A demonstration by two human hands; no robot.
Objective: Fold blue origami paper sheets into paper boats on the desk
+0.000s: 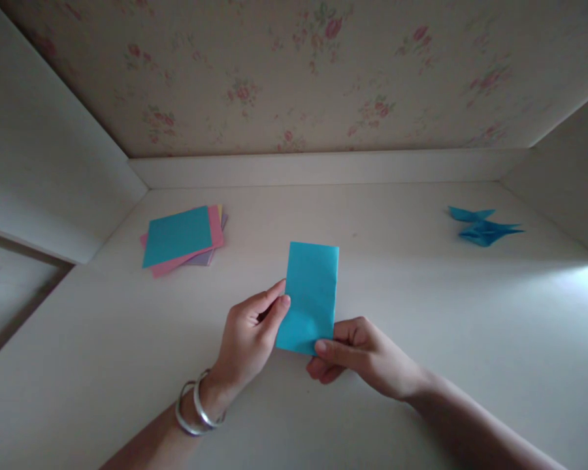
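Observation:
A blue sheet of folded paper (pixel 310 290), a tall narrow rectangle, is held up over the white tabletop in the middle of the head view. My left hand (pixel 252 333) pinches its left edge between thumb and fingers; two silver bangles circle that wrist. At the lower right corner, my right hand (pixel 362 356) grips the paper with the thumb on the front face and the fingers behind. Parts of the fingers on both hands are hidden by the paper.
On the left lies a stack of coloured paper sheets (pixel 179 235), blue on top, with pink, purple and yellow below. Folded blue paper figures (pixel 487 232) rest at the back right. A floral-patterned wall (pixel 274 85) rises behind the white tabletop (pixel 396 261), with panels at both sides.

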